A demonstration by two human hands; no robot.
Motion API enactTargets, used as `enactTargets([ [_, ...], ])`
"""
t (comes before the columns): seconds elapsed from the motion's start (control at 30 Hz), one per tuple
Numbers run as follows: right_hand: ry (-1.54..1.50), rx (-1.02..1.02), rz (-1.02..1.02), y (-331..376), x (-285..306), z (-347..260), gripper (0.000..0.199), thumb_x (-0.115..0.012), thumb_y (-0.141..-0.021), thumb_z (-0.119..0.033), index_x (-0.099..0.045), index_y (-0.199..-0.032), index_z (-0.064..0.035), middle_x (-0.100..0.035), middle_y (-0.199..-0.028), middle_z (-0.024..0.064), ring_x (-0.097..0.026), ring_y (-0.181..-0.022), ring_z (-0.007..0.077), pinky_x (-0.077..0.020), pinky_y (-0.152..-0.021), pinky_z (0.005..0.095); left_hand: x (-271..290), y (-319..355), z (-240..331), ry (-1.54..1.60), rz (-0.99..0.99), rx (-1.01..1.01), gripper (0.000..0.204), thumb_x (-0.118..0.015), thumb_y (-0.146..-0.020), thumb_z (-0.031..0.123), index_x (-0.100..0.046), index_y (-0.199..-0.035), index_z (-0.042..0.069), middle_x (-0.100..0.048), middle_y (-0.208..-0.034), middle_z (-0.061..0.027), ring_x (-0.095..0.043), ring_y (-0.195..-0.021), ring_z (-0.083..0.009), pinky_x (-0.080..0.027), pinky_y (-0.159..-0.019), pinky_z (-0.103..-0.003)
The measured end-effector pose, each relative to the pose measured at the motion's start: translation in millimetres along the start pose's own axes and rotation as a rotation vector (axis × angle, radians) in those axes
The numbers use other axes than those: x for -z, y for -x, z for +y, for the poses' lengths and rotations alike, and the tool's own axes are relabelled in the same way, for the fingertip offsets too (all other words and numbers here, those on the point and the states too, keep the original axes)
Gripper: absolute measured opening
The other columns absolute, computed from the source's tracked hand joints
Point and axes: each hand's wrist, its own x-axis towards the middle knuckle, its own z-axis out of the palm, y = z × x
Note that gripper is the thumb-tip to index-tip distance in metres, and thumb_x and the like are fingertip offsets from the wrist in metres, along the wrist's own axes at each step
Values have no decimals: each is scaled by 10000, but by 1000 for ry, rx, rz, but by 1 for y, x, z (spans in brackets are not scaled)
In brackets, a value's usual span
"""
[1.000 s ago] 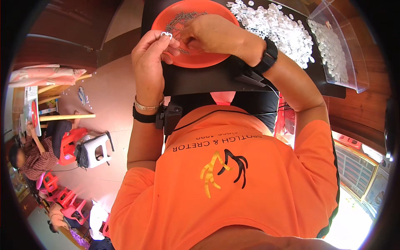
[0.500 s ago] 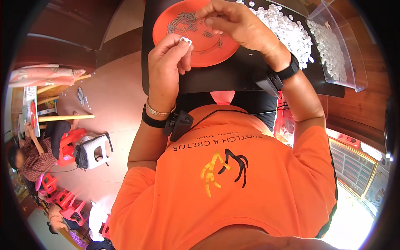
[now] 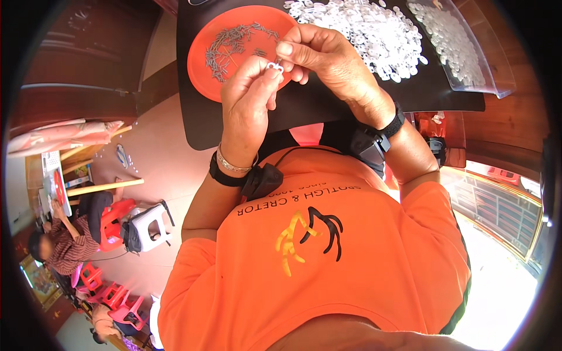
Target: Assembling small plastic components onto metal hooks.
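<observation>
- Dark, matte-black work mat covers the wooden table in front of me, its near edge running just above my orange shirt; off to the left, well apart, another person sits at a bench among red plastic stools.
- Near the mat's far left corner sits a round orange plastic dish holding a loose scatter of short grey metal pins.
- Along the far edge lies a heap of small white plastic rings, and at the far right corner a clear plastic tray carries more of the same white pieces.
- My left hand is pinched shut on one small white plastic ring piece, thumb and forefinger holding it up over the near rim of the dish.
- My right hand is brought together with the left, fingertips touching the same piece; something thin seems nipped between thumb and forefinger, but I cannot tell for certain that it is a pin.
- I judge the step in hand to be fitting one metal pin into the white piece, with the two parts already met.
- As I read it, the next move calls for a steady left pinch while the right pushes the pin straight home, in line with the hole, without letting the piece twist.
</observation>
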Motion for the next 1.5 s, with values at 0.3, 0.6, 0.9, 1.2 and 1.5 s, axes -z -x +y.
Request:
enactTargets([
  [0.3, -49, 40, -54, 4, -3, 6, 196, -606, -920, -234, -609, -818, -66, -565, -708, -40, -492, -629, 44, -411, -585, 193, -6, 1, 0, 13, -7, -37, 162, -510, -918, 120, -563, -823, 1, -483, -658, 21, -372, -554, -31, -319, -516, -192],
  [0.6, -10, 47, 36, 12, -12, 13, 184, -619, -910, -204, -601, -787, -69, -552, -692, -50, -461, -625, 33, -387, -572, 184, -3, 7, -11, -161, -16, -13, 194, -471, -925, 124, -460, -744, 56, -413, -632, 19, -353, -537, -48, -292, -479, -199],
  [0.9, 162, 31, 116, 10, 24, -11, 302, -652, -877, -337, -666, -992, -59, -624, -805, -37, -519, -705, 45, -436, -664, 200, 1, 1, -8, 25, 32, 45, 175, -509, -910, 119, -513, -758, 32, -442, -608, 21, -362, -508, -40, -296, -464, -202],
  [1.2, 1151, 207, 109, -44, 101, -1, 252, -674, -824, -242, -680, -1001, -64, -655, -892, 48, -623, -752, 180, -493, -706, 301, 1, 3, 1, 90, 19, 133, 188, -498, -898, 149, -502, -741, 46, -448, -606, 18, -378, -512, -52, -297, -467, -202],
  [1.5, 1499, 273, 31, -58, 98, 15, 173, -604, -782, -149, -634, -931, -68, -621, -886, 100, -616, -835, 295, -491, -736, 387, 8, 6, -2, 56, 22, 158, 190, -503, -896, 170, -514, -747, 53, -465, -606, 24, -394, -517, -46, -286, -469, -196],
])
